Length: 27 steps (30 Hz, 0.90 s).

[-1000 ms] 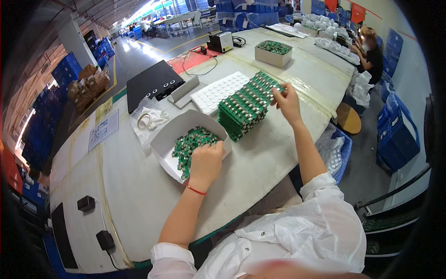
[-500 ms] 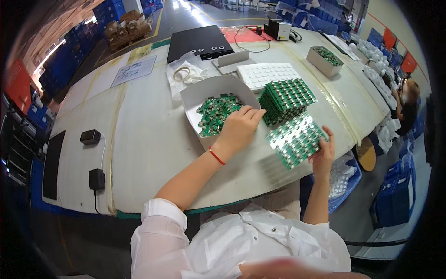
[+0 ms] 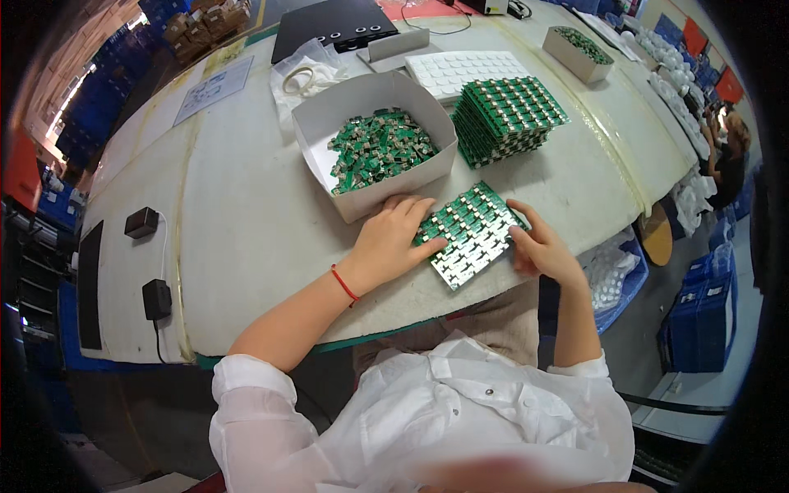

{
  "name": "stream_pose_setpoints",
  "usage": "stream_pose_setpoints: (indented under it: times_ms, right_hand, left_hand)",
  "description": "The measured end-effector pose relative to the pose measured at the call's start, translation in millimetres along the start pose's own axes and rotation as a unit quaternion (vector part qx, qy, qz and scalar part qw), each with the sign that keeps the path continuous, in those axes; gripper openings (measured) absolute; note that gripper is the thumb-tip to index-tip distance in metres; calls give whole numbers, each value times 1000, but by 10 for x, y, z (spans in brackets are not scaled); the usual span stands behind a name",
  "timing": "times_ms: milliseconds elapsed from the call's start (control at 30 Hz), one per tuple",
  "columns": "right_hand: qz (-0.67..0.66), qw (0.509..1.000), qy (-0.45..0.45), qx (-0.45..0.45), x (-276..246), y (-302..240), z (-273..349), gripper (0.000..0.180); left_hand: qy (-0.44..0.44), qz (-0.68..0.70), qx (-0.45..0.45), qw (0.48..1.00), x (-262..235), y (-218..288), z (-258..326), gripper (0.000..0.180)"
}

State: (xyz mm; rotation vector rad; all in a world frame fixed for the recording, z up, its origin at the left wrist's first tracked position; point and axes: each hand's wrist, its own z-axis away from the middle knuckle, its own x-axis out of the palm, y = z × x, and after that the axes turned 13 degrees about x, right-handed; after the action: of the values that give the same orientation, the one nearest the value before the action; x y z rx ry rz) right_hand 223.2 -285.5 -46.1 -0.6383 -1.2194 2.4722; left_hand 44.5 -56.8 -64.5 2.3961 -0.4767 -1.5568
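Observation:
A green circuit board panel point(image 3: 470, 234), covered in rows of small silver parts, is held between my two hands just above or on the table's near side. My left hand point(image 3: 393, 238) grips its left edge, thumb on top, fingers close to the white box. My right hand point(image 3: 544, 246) pinches the right edge between thumb and fingers. Just beyond, a white open box point(image 3: 333, 152) holds a heap of small separate green boards point(image 3: 382, 148). To its right rises a neat stack of green panels point(image 3: 509, 115).
Behind the box lie a clear plastic bag with a tape roll point(image 3: 300, 80), a white dimpled tray point(image 3: 468, 72) and a black flat case point(image 3: 333, 29). Another box of small boards point(image 3: 578, 53) stands far right. Black adapters point(image 3: 156, 299) lie left. A person point(image 3: 730, 156) sits at right.
The panel has come down and left, away from the stack. My left hand has moved from beside the box and stack onto the panel's left edge. The view has tilted lower.

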Motion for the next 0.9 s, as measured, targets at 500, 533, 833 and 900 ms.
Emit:
stream_pose_setpoints:
  times_ms: [500,533,833,900]
  right_hand:
    - [346,770,80,-530,415,-744,-920,19]
    - [342,770,78,-533,468,-808,-970,19]
    - [358,814,30,-456,722,-926,-1305,27]
    - [338,816,32,-468,714,-871,-1286,27]
  left_hand:
    - [50,-11,15,999,50,-40,-26,24]
    - [48,-15,12,999,37,-29,-11,24]
    - [5,-67,46,997,-48,-142,-22,21]
    - [32,32,6,999,-123,-301,-21,18]
